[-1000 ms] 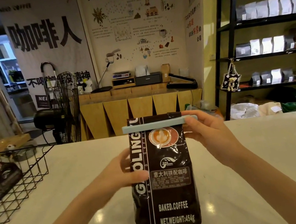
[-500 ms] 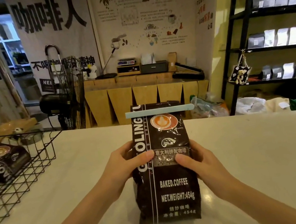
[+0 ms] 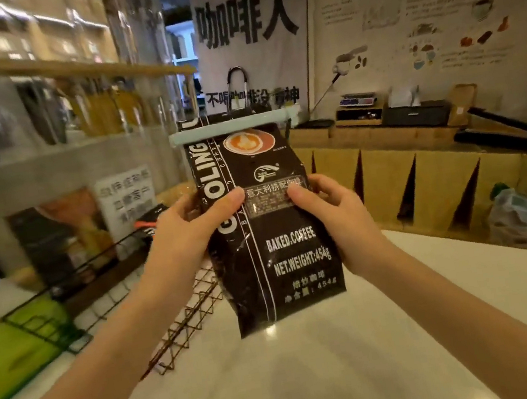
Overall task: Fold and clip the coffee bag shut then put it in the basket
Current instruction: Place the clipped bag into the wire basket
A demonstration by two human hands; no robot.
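Observation:
The black coffee bag [image 3: 274,232] hangs upright and slightly tilted above the white counter, its folded top held by a pale blue clip [image 3: 230,128]. My left hand [image 3: 188,232] grips the bag's left side, thumb on the front. My right hand [image 3: 332,209] grips its right side the same way. The black wire basket [image 3: 72,288] stands to the left of the bag, its near edge just below and beside my left hand. Another dark coffee bag [image 3: 151,218] lies at the basket's far side.
A green object [image 3: 13,349] lies in or by the basket at the left edge. The white counter [image 3: 349,358] spreads below and to the right. A grey wall with signs [image 3: 124,200] rises behind the basket. A wooden counter [image 3: 422,167] stands beyond on the right.
Both hands have lifted the clipped bag off the counter and carried it left toward the basket. The view has swung left. One second ago my right hand was at the clip.

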